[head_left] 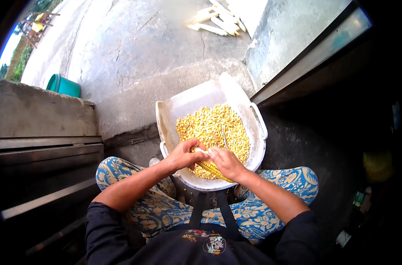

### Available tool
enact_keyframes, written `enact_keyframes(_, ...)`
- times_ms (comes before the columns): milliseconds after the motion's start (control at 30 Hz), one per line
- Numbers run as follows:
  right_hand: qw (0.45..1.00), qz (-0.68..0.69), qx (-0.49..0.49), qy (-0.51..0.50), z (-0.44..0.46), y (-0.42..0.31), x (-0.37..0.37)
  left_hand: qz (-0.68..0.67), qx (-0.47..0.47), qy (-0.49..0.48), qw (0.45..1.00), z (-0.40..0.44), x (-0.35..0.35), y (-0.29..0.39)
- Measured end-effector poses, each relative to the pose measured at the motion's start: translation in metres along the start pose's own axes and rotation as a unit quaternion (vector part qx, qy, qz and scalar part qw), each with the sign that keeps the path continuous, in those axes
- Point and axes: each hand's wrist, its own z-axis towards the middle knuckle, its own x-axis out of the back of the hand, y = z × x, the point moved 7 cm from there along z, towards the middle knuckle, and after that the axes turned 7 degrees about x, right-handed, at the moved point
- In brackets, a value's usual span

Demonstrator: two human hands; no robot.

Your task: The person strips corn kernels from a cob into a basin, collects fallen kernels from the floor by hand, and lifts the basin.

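Observation:
A yellow corn cob (213, 169) is held over a white tub (164, 115) of loose corn kernels (210, 123). My left hand (188, 154) is closed around the pale end of the cob, where some kernels are gone. With fingers curled, my right hand (226, 164) grips the cob along its side, its thumb close to the left fingertips. Rows of kernels still show below both hands. A thin metal rod-like tool (224, 136) stands partly sunk in the kernels, just beyond my right hand; its lower end is hidden.
Several stripped cobs (221, 20) lie on the concrete floor ahead. A teal bucket (64, 85) lies on its side at the left, behind a low wall (42, 110). A metal-edged door panel (315, 53) stands at the right. My patterned trouser legs (276, 185) flank the tub.

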Motion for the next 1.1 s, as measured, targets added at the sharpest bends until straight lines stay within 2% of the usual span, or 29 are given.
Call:
enact_keyframes(200,1.0,0.02,-0.008,0.001,0.005,0.003,0.007,-0.023,0.022,-0.012,0.999,0.003,0.006,0.001)
enact_keyframes(333,0.998,0.063,0.0,0.029,0.007,0.008,0.012,-0.114,0.023,-0.024,0.993,0.001,0.01,0.006)
enact_keyframes(400,0.997,0.07,-0.006,0.025,0.009,0.013,0.013,-0.17,0.015,-0.064,0.983,0.003,0.008,0.008)
enact_keyframes(567,0.998,0.047,0.014,0.049,0.005,0.003,0.015,-0.144,0.029,-0.048,0.988,0.002,0.008,0.008)
enact_keyframes(667,0.999,0.024,0.007,0.039,0.003,0.003,0.012,-0.073,0.003,-0.019,0.997,0.002,0.006,0.008)
enact_keyframes(767,0.995,0.074,0.023,0.062,0.003,0.003,0.01,-0.04,0.008,0.0,0.999,0.003,0.009,0.007)
enact_keyframes(833,1.0,0.014,0.0,-0.004,0.002,-0.003,0.004,-0.051,0.003,0.004,0.999,0.006,0.009,0.002)
enact_keyframes(900,1.0,0.012,-0.007,-0.016,0.0,-0.003,0.0,-0.022,0.034,0.028,0.999,0.007,0.01,-0.005)
enact_keyframes(967,0.999,0.023,-0.036,-0.024,0.001,0.0,0.0,-0.014,0.032,0.037,0.999,0.007,0.011,-0.005)
enact_keyframes(1100,0.994,0.107,-0.014,-0.017,0.006,0.014,-0.004,-0.054,0.046,0.029,0.997,0.005,0.014,-0.003)
